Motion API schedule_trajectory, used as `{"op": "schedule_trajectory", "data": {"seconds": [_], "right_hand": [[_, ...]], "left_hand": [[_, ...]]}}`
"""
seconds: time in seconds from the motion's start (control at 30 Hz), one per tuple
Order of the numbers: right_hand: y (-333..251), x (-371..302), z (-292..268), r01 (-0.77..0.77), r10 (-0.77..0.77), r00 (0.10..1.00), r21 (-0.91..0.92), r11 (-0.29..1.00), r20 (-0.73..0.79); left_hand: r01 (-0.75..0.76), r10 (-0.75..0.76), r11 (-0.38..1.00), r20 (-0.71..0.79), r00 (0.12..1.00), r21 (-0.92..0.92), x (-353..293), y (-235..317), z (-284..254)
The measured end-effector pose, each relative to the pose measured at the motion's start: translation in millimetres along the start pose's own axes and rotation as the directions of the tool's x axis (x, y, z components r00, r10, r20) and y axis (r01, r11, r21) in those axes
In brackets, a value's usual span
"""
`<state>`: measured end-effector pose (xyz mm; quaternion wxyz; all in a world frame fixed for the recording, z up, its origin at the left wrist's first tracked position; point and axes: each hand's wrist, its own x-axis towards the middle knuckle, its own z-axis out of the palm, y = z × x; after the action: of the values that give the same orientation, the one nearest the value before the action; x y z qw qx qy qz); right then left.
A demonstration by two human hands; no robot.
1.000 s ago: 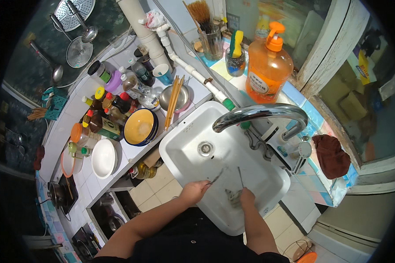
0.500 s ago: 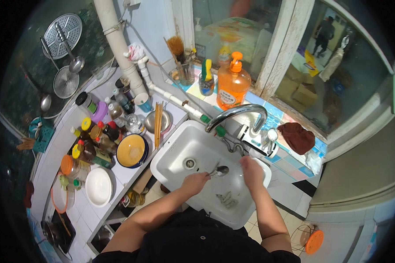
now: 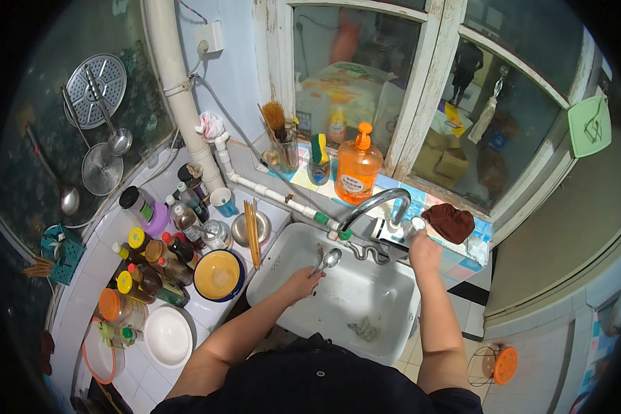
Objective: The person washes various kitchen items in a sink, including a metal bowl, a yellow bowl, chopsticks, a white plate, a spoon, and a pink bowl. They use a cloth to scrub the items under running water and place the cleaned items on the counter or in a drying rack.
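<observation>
Over the sink [image 3: 338, 303], the left hand [image 3: 301, 284] pinches the handle of a spoon [image 3: 332, 258] between its fingers; probably a second utensil [image 3: 319, 252] is in the same grip. The right hand [image 3: 425, 252] is at the tap's lever [image 3: 418, 223], beyond the sink's right end; whether its fingers are closed, I cannot tell. The curved tap [image 3: 386, 194] stands over the sink's far rim. Behind the sink are an orange bottle [image 3: 359, 169], bearing a whitish printed label, and a brown cloth [image 3: 450, 222]. Left of the sink, chopsticks [image 3: 253, 234] lie beside a yellow bowl [image 3: 218, 274].
</observation>
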<state>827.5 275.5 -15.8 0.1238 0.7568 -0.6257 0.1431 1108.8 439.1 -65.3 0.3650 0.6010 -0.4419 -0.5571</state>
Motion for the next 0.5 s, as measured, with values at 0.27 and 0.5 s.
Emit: {"op": "schedule_trajectory", "data": {"seconds": [0.27, 0.5], "right_hand": [[34, 13, -1, 0.216, -0.214, 0.969, -0.001, 0.976, -0.124], [-8, -25, -30, 0.21, -0.055, 0.903, 0.326, 0.922, -0.426]], "left_hand": [[0.145, -0.135, 0.987, 0.133, 0.982, -0.07, 9, 6, -3], [0.118, -0.11, 0.99, 0.113, 0.988, -0.07, 9, 4, 0]]}}
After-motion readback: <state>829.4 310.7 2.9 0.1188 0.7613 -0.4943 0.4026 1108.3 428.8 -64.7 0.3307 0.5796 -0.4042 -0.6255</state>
